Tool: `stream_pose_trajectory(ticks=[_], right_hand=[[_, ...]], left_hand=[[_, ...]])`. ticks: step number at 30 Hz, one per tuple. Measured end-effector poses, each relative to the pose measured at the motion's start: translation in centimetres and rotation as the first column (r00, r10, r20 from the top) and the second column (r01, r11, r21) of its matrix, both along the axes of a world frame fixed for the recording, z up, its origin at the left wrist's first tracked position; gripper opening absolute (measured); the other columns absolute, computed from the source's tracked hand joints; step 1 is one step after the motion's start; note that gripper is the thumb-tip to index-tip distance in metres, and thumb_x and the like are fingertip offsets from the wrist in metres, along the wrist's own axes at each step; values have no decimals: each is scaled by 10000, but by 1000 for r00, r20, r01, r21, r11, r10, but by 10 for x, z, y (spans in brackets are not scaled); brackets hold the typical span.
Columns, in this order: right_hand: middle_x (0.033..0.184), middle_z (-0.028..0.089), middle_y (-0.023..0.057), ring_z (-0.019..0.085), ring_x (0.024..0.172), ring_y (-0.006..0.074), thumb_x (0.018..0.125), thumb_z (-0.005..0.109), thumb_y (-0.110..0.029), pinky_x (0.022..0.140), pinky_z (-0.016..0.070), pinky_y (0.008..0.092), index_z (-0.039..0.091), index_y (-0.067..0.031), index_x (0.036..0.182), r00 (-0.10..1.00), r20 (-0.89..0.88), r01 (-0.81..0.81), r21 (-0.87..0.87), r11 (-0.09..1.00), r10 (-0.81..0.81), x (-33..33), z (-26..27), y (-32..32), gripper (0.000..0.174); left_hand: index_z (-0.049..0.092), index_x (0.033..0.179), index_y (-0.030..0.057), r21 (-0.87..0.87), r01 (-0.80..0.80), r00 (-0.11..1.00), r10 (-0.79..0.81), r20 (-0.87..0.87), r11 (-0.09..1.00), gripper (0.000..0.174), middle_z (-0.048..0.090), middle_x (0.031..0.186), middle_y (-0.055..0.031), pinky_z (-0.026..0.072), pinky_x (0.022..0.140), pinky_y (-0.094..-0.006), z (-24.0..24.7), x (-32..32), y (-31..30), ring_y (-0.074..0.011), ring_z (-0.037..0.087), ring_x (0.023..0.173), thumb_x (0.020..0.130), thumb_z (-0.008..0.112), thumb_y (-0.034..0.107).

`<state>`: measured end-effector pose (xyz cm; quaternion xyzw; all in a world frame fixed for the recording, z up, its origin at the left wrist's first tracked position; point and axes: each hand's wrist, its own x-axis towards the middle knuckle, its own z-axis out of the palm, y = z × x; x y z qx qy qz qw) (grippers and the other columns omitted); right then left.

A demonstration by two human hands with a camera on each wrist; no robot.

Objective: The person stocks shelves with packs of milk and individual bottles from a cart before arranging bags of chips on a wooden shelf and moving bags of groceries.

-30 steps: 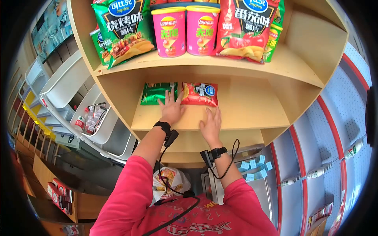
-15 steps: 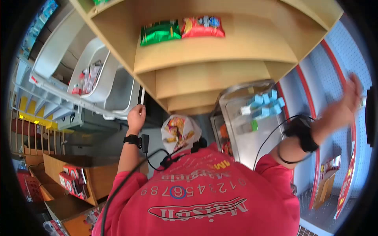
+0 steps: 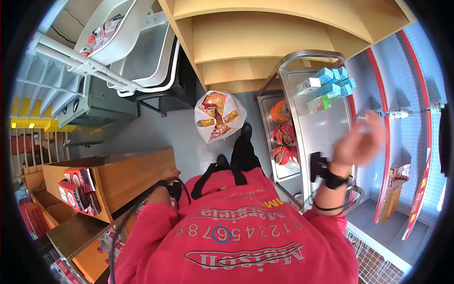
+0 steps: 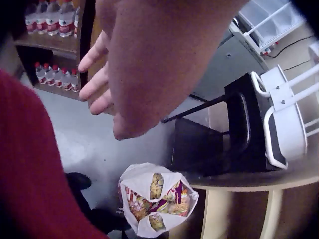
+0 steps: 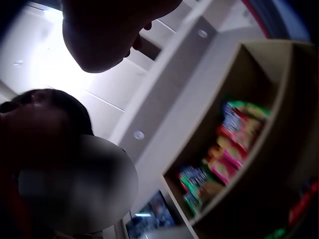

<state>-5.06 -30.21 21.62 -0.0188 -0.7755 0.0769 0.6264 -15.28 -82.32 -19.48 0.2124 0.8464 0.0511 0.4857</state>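
Observation:
My right hand [image 3: 360, 144], blurred, is raised over the right edge of a metal cart [image 3: 321, 137], its fingers loosely bent and nothing seen in them. In the right wrist view that hand [image 5: 112, 32] is a dark shape against the ceiling. Low at my left side, my left hand [image 3: 171, 174] shows only partly in the head view. Its fingers hang apart and hold nothing in the left wrist view, where the hand [image 4: 144, 69] fills the upper middle. On the floor ahead of my feet stands a white plastic bag [image 3: 239, 108] full of brightly coloured snack packets.
Blue and white cartons [image 3: 331, 87] lie on the cart's top; red tubs [image 3: 283, 135] sit on its lower tier. A wooden shelf unit [image 3: 265, 38] stands ahead. White bins [image 3: 132, 61] are at left, a wooden cabinet [image 3: 137, 180] is nearer, and blue-grey shelving [image 3: 402, 137] lines the right.
Both hands have left the green and red chip packets on the shelf. The view has tipped down to the floor and cart; the left hand dropped to my side, the right swung out right.

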Motion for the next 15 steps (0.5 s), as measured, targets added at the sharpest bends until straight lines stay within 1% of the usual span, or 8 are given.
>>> stream_pose_trajectory(ticks=[2,3,7,9,10,12,14,15], right_hand=[[785,550,99,526,744,260,629,551,45,675,403,348,537,-61,836,942,335,35,-61,998,-13,-21,-63,-19,233],[776,540,102,510,731,276,630,545,37,673,384,369,542,-67,846,916,396,-11,-134,991,64,-32,-103,-27,240],[804,534,127,504,770,299,647,544,-34,692,386,399,524,-55,914,481,845,51,-292,955,233,-22,-285,-54,269],[880,544,154,525,833,326,659,522,-62,758,425,407,516,-47,1002,164,922,108,-371,923,351,3,-370,-71,344],[978,544,170,533,884,328,674,541,-139,777,431,408,522,-72,1030,-102,934,198,-318,927,342,20,-411,-82,363],[1006,554,169,543,904,328,686,551,-240,773,437,418,557,-79,984,-492,724,359,-337,870,483,45,-465,-94,338],[970,576,167,547,917,327,692,552,-309,767,441,423,583,-65,921,-709,532,295,-373,880,463,45,-512,-111,336],[881,594,168,562,881,320,725,505,-207,721,455,433,586,-53,870,-621,578,306,-444,842,530,41,-518,-121,226]], left_hand=[[595,829,33,122,-95,993,104,-64,988,254,594,914,-161,444,761,-379,-17,11,1,-308,563,872,719,539,255],[588,830,34,3,-187,979,187,-81,982,280,594,892,-162,438,775,-381,44,11,49,-326,554,863,708,566,285],[586,851,39,244,-295,954,300,16,924,282,597,876,-155,438,775,-378,-14,24,83,-319,557,857,713,596,284],[586,871,37,290,-303,952,301,51,908,288,600,892,-159,438,773,-371,-36,25,113,-315,561,857,719,599,282],[589,884,40,289,-321,946,317,63,902,294,600,892,-160,438,771,-370,-43,25,130,-314,562,852,723,591,286],[586,909,38,322,-323,946,308,100,890,306,600,899,-160,437,777,-369,-67,22,154,-312,560,856,735,568,290],[586,891,43,329,-305,952,283,113,894,285,600,889,-160,439,767,-375,-75,15,180,-313,561,850,733,564,280],[584,878,45,325,-279,960,259,104,904,271,600,880,-160,440,758,-379,-83,13,187,-315,562,843,733,561,274]])
